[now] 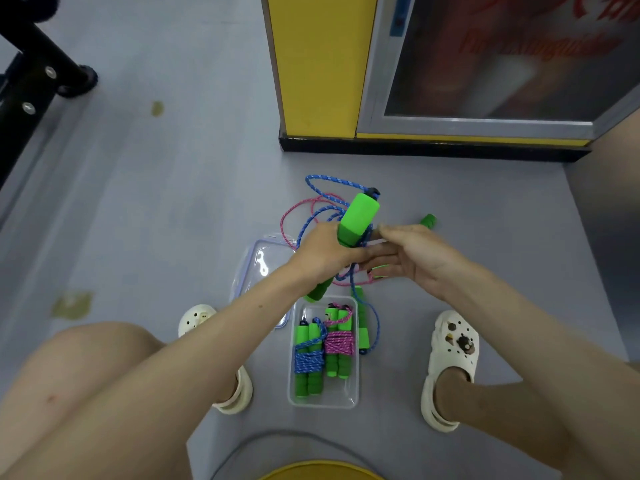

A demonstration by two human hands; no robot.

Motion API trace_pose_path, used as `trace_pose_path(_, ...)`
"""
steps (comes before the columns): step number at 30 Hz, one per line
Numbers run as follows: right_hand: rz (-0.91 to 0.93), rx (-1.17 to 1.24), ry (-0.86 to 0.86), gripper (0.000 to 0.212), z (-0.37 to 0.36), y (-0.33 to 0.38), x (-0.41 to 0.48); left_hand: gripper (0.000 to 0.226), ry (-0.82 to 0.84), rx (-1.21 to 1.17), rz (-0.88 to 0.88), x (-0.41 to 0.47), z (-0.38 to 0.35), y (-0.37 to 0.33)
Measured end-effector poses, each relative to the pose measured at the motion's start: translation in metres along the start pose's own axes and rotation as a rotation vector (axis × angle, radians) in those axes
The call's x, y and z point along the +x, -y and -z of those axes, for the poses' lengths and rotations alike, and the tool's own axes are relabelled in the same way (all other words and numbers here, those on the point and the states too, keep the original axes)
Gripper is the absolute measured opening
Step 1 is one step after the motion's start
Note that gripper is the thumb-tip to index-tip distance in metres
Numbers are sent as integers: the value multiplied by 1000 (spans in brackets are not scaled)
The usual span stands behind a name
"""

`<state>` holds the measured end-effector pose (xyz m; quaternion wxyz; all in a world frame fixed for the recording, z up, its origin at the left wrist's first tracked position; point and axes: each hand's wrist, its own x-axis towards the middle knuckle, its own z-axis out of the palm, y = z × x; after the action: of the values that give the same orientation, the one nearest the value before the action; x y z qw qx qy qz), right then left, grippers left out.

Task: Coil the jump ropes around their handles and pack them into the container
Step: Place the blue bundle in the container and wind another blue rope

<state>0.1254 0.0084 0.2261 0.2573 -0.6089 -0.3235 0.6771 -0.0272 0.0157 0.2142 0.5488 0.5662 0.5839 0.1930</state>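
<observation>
Step in hand: coiling, bundle three. Two are packed already. Blue-wrapped bundle (308, 358) and pink-wrapped bundle (339, 344) lie side by side in the clear container (323, 402) on the floor between the feet.

Hands work above the container's 12 o'clock edge.
- Left hand (322, 251) is clenched round a green handle (358, 216), black cap pointing to 1 o'clock. A green end (317, 292) sticks out below the hand. Same handle or its pair, can't tell.
- Right hand (412, 258) has fingers straight, reaching under the handle, thumb on top. Whether it pinches the cord there, can't tell.

Loose blue rope (329, 181) and pink rope (294, 209) are heaped together on the floor at 12 o'clock, strands crossing. Looks tangled.

Next move, my read: lead the blue cord clear of the pink, then wrap it round the handle with steady tension. Pulling hard would likely drag the pink along.

Still loose:
- Floor handle (429, 221) at 1 o'clock.
- Another handle (362, 320) touching the container's 3 o'clock wall, blue cord trailing from it.

Edges and room:
- Lid (256, 271) lies at 10 o'clock, just beside the container.
- Left shoe (197, 317) sits at 9 and right shoe (450, 358) at 3, both near.
- Yellow cabinet base (318, 98) closes off 12, well apart.
- The two bundles fill the container's width — bare bottom shows only at the 6 o'clock end, so the next bundle probably goes on top.
</observation>
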Motion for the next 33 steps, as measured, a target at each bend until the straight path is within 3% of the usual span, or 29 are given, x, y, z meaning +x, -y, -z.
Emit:
trace_pose_path(4, 68, -24, -35, 21, -5, 4, -5, 10, -69, -136, 46, -3, 0, -5)
trace_pose_path(8, -42, -349, -178, 22, -4, 3, -1, 4, -115, -361, 74, -3, 4, -12)
trace_pose_path(10, -138, -530, -133, 21, -5, -3, 3, 8, -120, -478, 84, -3, 7, -15)
trace_pose_path(12, -112, -673, -23, 9, -7, -13, 8, 17, -115, -565, 109, -3, 10, -17)
trace_pose_path(15, -64, -738, 189, 41, -8, -16, 6, 22, -119, -670, 130, -4, 13, -19)
trace_pose_path(18, -81, -758, 249, 31, -7, -17, 3, 19, -143, -791, 134, -3, 20, -21)
trace_pose_path(21, -81, -762, 203, 6, -3, -20, 4, 23, -208, -802, 113, -3, 29, -20)
trace_pose_path(24, -87, -860, 154, 25, 5, -21, 5, 23, -336, -838, 135, -3, 45, -17)
trace_pose_path(27, -123, -880, 113, 24, 12, -21, 2, 24, -496, -822, 128, -2, 64, -12)
trace_pose_path(30, -145, -710, 43, 26, 14, -20, 1, 23, -634, -626, 69, -3, 73, -5)
trace_pose_path(33, -98, -473, -28, 24, 14, -14, 0, 23, -609, -370, -31, -7, 68, -4)
